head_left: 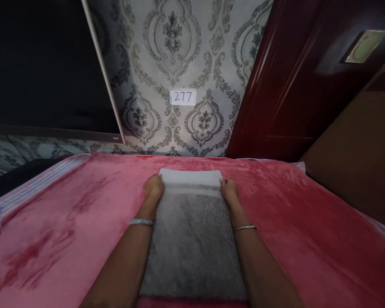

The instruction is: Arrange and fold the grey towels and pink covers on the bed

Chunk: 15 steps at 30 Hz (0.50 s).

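Observation:
A grey towel (195,244) with a pale stripe lies lengthwise in front of me on the pink-red plush cover. Its far end shows a smooth white band (191,176); whether this is a folded-over part or a separate piece I cannot tell. My left hand (154,186) is closed at the far left corner, fingers curled on the edge. At the far right corner my right hand (230,188) pinches the edge between thumb and fingers. Both forearms run along the towel's sides, each wrist wearing a bracelet. The fingertips are partly hidden.
The plush cover (83,205) spreads under the towel towards a patterned wall (173,51) bearing a paper label (182,97) marked 277. A dark screen (45,68) stands at left. At right are a dark red door (285,77) and a brown panel (362,158).

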### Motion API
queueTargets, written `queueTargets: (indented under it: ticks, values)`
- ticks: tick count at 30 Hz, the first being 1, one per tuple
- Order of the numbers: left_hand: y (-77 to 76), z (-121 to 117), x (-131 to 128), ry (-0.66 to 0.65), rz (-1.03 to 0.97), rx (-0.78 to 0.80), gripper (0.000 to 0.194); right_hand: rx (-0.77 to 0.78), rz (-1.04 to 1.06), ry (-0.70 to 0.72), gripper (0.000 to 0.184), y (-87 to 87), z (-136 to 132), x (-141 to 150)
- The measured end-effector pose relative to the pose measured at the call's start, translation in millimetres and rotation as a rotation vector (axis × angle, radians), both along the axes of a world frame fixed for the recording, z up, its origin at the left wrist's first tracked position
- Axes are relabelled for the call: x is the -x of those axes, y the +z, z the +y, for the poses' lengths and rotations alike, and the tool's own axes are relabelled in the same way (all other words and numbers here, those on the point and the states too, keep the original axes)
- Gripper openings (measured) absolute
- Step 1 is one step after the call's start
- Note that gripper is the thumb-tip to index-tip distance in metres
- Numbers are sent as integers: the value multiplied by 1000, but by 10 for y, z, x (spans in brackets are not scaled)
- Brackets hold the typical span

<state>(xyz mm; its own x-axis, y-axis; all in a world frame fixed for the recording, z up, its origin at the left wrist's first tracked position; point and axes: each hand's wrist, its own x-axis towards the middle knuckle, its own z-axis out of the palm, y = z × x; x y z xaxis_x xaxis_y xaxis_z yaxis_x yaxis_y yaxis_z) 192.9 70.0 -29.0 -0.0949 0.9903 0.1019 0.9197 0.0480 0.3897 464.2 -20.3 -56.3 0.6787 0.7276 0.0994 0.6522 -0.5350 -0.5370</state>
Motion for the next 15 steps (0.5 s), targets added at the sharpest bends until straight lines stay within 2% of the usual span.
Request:
queueTargets:
  ticks: [4, 7, 9, 10, 12, 13, 15]
  values:
    - [59, -31, 21, -4, -11, 14, 45, 14, -3, 2, 41, 71, -5, 10]
    - [139, -119, -26, -77, 25, -185, 50, -78, -95, 48, 51, 188, -7, 88]
    - [156, -191, -100, -269, 92, -308, 56, -161, -232, 203, 57, 245, -16, 198]
    - [144, -226, -144, -405, 129, -307, 58, -154, -287, 315, 59, 256, -25, 264]
    - [82, -281, -231, -667, 183, -169, 58, -5, -309, 526, 58, 240, -49, 393]
    - [41, -299, -266, -756, 195, -83, 57, 94, -288, 595, 56, 219, -62, 446]
    - [-38, -314, -312, -815, 188, 31, 56, 233, -243, 650, 55, 170, -83, 510]
